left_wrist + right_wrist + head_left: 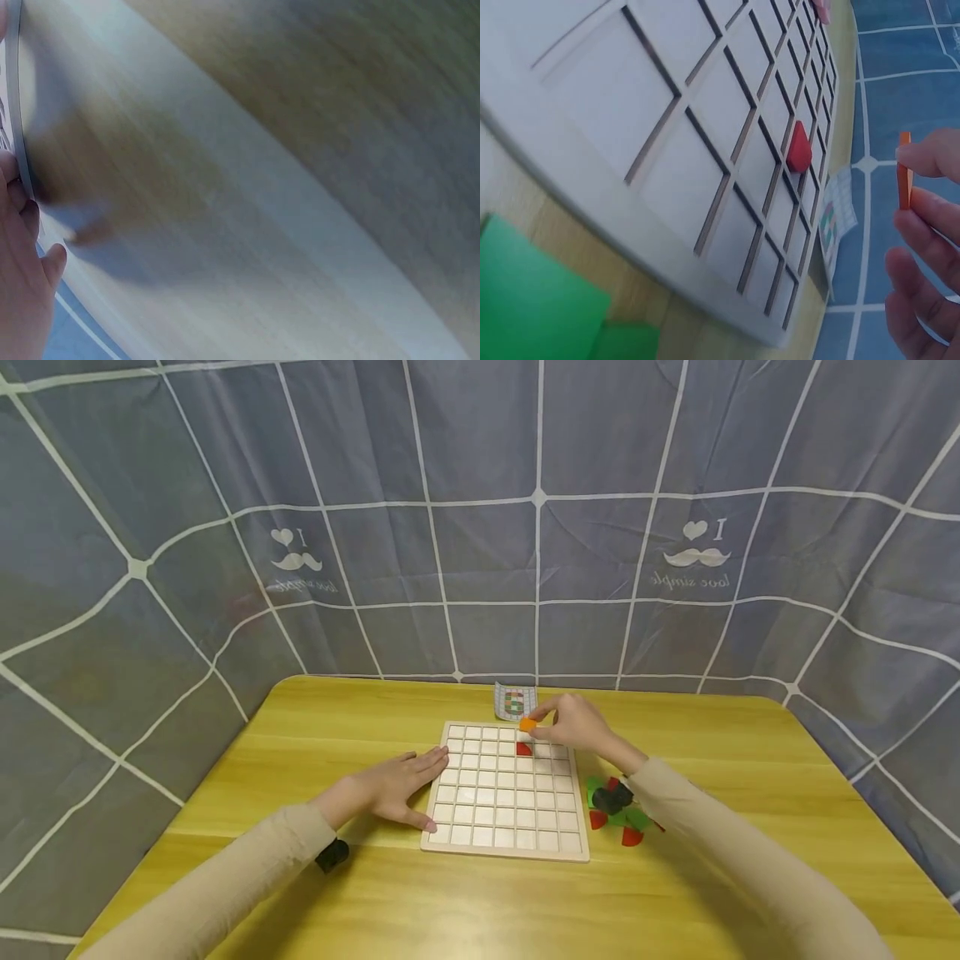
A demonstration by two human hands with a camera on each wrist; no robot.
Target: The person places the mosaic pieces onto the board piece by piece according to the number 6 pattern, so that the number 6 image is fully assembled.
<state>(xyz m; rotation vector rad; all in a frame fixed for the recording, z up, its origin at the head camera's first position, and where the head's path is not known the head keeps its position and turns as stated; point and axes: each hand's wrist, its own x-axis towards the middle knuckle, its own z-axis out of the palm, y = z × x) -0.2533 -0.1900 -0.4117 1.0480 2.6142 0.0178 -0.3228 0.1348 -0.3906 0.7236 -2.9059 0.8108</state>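
Note:
A white board (495, 794) with a raised grid of square cells lies on the table. My left hand (405, 783) rests at its left edge, fingers spread and straight, fingertips on the rim. Over the far part of the board, my right hand (576, 723) pinches a thin orange piece (904, 171) between thumb and fingers; in the right wrist view it is seen edge-on. One red quarter-round piece (523, 749) sits in a cell just nearer than that hand. The left wrist view catches the left hand's fingers (30, 225) along the board's side.
Right of the board lies a loose pile of green pieces (637, 817), red pieces (632, 837) and dark ones, partly under the right sleeve. A printed pattern card (515, 702) stands behind the board. Near the left forearm is a dark object (332, 856). A grey checked curtain (480, 552) surrounds the table.

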